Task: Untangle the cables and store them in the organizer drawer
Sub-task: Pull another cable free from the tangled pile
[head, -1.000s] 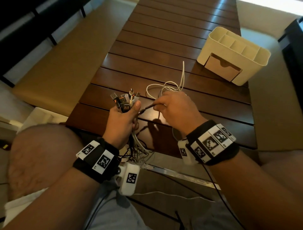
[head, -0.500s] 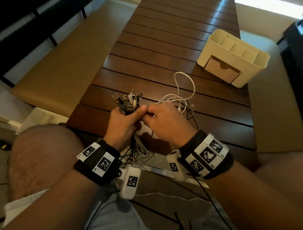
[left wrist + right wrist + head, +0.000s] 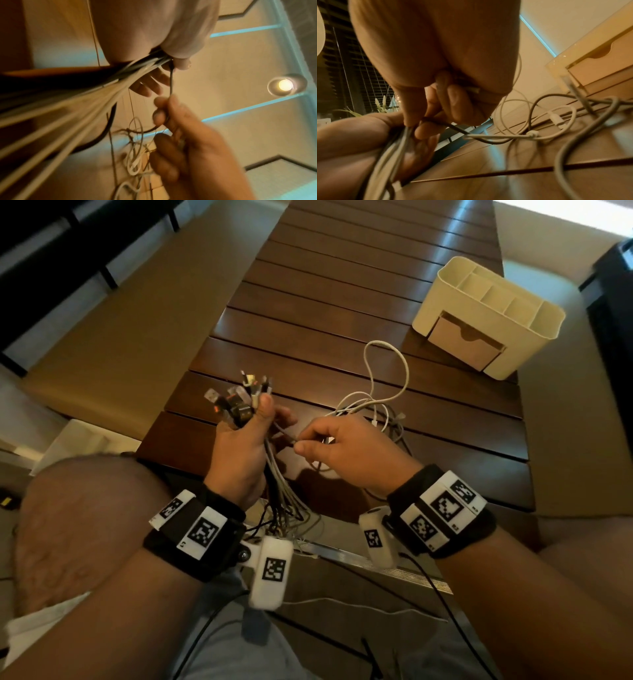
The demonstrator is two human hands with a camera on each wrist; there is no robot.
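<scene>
My left hand (image 3: 239,446) grips a bundle of cables (image 3: 239,402) upright, with several plug ends sticking out above the fist and the cords (image 3: 284,494) hanging below the table edge. My right hand (image 3: 342,446) pinches one thin dark cable (image 3: 171,83) just right of that fist. The same dark cable (image 3: 453,127) runs from my fingers into the loose white and grey cables (image 3: 380,405) lying on the table behind the right hand. The cream organizer (image 3: 489,313) stands at the far right, its drawer (image 3: 462,340) slightly out.
The slatted dark wooden table (image 3: 342,285) stretches away from me. Tan benches (image 3: 144,313) flank it on both sides. My knees sit under the near table edge, and thin wrist-camera wires cross my lap.
My right hand has drawn away to the right from the left fist, with the dark cable pinched between them. The white loop on the table has spread out farther back.
</scene>
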